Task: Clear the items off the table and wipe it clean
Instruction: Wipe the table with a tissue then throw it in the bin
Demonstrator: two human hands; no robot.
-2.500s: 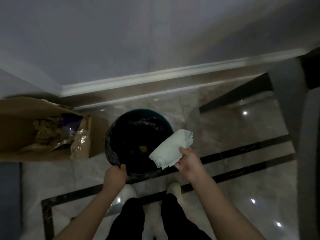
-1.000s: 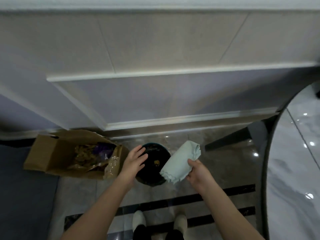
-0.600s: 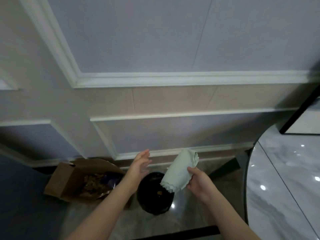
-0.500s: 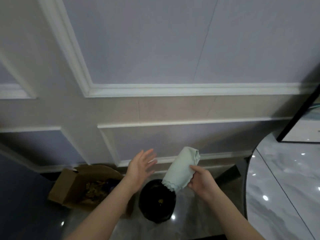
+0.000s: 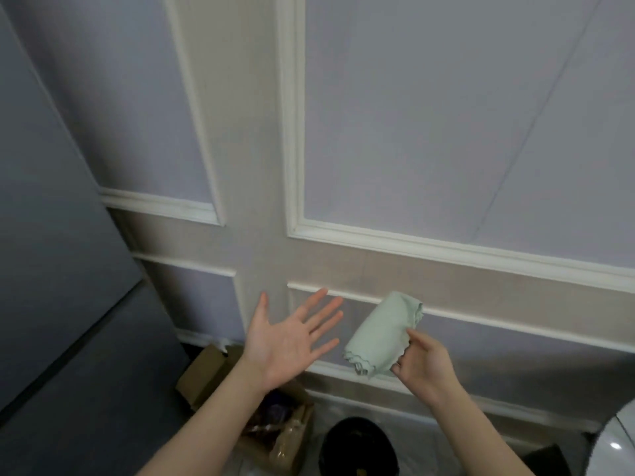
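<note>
Cloth: a pale green cloth [image 5: 383, 334], rolled or folded into a bundle, is held up in the air in front of the panelled wall [image 5: 446, 132], above the bin.
Long axis: it runs diagonally, the rounded folded end pointing up and to the right, the frilled loose edges pointing down and to the left.
Right hand: the right hand [image 5: 424, 365] pinches the cloth's lower right side between thumb and curled fingers.
Left hand: the left hand [image 5: 292, 341] is spread flat, palm towards the camera, fingers apart and straight, holding nothing, just beside the cloth without touching it.
Cut off: the black bin [image 5: 357, 448] runs out at the bottom edge; only a white curved corner of the table [image 5: 615, 444] shows at lower right.
Hard to make out: the cardboard box [image 5: 206, 376] sits partly behind the left forearm, its contents dim and unclear.
</note>
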